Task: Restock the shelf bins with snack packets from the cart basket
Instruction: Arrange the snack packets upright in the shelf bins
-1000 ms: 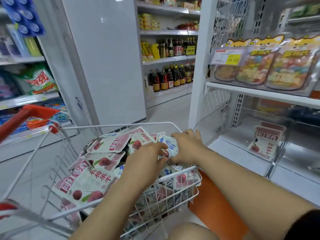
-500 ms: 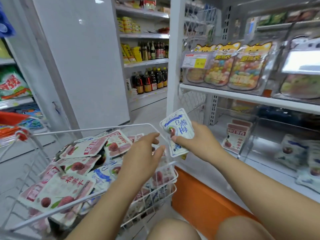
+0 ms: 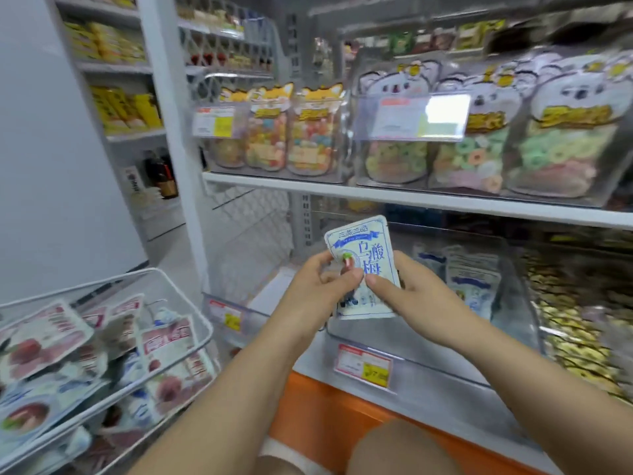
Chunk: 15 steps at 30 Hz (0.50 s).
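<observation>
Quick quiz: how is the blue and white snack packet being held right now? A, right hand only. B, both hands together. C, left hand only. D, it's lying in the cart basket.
B: the left hand and the right hand both grip the blue and white packet, held up in front of the clear shelf bin, away from the cart basket.

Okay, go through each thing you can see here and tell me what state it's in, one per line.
Blue and white snack packet: upright, held by both hands.
Left hand: gripping the packet's left edge.
Right hand: gripping its right edge.
White wire cart basket: piled with packets.
Clear plastic shelf bin: partly stocked with matching packets.
</observation>
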### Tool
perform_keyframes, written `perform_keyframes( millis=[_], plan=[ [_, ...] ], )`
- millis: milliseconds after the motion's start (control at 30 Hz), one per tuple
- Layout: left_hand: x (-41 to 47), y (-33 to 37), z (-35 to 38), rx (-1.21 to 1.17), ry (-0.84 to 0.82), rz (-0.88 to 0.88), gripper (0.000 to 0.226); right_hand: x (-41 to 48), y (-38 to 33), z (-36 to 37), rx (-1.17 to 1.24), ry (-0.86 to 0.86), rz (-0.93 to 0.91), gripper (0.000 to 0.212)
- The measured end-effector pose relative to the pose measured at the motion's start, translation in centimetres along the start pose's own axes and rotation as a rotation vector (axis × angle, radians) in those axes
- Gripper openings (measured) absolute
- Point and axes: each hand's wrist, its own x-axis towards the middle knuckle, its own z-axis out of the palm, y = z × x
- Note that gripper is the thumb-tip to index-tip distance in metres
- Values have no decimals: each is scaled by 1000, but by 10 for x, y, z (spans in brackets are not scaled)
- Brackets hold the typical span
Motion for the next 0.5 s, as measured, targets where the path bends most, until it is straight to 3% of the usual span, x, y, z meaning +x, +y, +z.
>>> perform_keyframes(
  millis=[133, 267, 367, 500],
  plan=[
    [33, -8, 43, 30, -102, -54, 47, -10, 31, -47, -120, 92, 89, 17],
    [63, -23, 85, 219, -170, -96, 79, -23, 72, -97, -444, 325, 222, 23],
    [82, -39, 113, 321, -211, -152, 60, -32, 94, -116, -642, 236, 384, 28],
    [103, -61, 143, 417, -229, -244, 57, -33, 102, -117, -637, 170, 384, 33]
  ],
)
